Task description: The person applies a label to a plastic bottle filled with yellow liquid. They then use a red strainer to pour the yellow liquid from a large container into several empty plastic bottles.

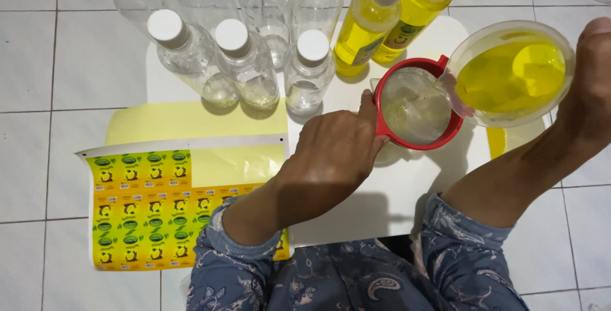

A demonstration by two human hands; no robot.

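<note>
Jug [512, 72] of yellow liquid is gripped by the right hand [589, 85], tilted leftward over the red funnel [417, 110], which is pinched by the left hand [334, 149].

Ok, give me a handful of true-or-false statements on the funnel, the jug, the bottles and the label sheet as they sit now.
1. The left hand steadies the red funnel. True.
2. The right hand tips a clear jug of yellow liquid toward the funnel. True.
3. All the capped bottles are filled with yellow liquid. False: only two yellow bottles show at the back; the clear bottles look empty.
4. The label sheet lies to the right of the funnel. False: it lies to the left, partly under the left forearm.
5. The funnel is blue. False: it is red.
</note>
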